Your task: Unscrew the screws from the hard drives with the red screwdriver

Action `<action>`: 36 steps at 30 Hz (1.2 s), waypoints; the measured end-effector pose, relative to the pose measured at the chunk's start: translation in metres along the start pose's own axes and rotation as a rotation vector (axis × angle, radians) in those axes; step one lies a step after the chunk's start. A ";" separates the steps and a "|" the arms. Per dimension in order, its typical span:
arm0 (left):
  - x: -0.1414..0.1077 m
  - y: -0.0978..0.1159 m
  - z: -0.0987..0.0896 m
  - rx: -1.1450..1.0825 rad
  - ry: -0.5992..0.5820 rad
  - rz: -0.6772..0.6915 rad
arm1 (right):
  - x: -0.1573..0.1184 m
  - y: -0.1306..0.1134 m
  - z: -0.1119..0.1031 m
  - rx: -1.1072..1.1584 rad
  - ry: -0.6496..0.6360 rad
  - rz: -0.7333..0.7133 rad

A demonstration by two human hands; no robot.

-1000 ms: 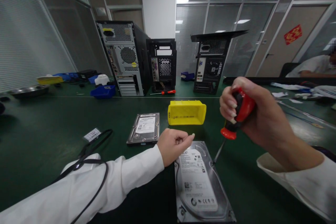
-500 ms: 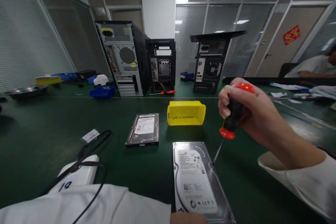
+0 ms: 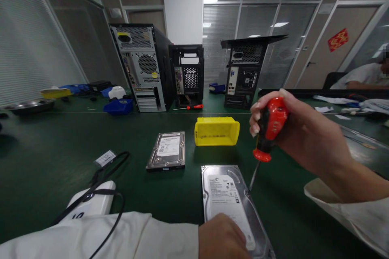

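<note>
My right hand [image 3: 273, 123] is wrapped round the red and black handle of a screwdriver [image 3: 263, 154]. The screwdriver's tip meets the right edge of a silver hard drive [image 3: 255, 222] that lies label up on the green table. At the bottom of the view my left hand [image 3: 223, 236] rests on the drive's lower part, its fingers bent and mostly hidden beneath it. A second hard drive [image 3: 169, 149] lies farther back to the left. Behind the nearer drive stands a yellow bin [image 3: 216, 131] with small dark bits inside.
Computer cases [image 3: 147, 68] stand at the back, with another screwdriver [image 3: 194, 107] before them. Blue bins [image 3: 118, 106] and a metal tray [image 3: 28, 106] are at the left. A white device [image 3: 100, 200] with a black strap lies near my left sleeve. A person sits far right.
My left hand has come up into view over the drive's label. My right hand has turned round the screwdriver handle, so more of its red side shows.
</note>
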State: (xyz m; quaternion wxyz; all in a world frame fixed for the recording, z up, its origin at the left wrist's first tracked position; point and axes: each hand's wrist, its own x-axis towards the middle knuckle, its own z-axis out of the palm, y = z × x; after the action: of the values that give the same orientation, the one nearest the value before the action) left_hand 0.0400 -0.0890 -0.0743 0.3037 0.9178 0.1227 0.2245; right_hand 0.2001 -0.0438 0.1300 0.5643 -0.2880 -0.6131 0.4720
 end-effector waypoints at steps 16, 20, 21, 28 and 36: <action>0.034 0.056 -0.070 0.456 0.316 -0.357 | 0.001 0.005 -0.001 0.026 -0.005 -0.091; 0.031 0.057 -0.067 0.414 0.312 -0.406 | 0.001 0.004 0.000 0.084 -0.040 -0.074; 0.031 0.056 -0.067 0.409 0.311 -0.416 | 0.001 0.004 0.000 0.085 -0.038 -0.079; 0.029 0.050 -0.073 0.359 0.203 -0.426 | 0.004 0.003 -0.004 -0.009 0.020 -0.135; 0.028 0.048 -0.074 0.387 0.119 -0.478 | 0.006 0.001 -0.012 0.113 -0.120 -0.073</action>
State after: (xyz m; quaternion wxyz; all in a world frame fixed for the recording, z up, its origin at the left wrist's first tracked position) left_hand 0.0329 -0.0794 0.0171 0.1597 0.8890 0.3930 0.1725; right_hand 0.2100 -0.0354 0.1305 0.5587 -0.2043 -0.6282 0.5015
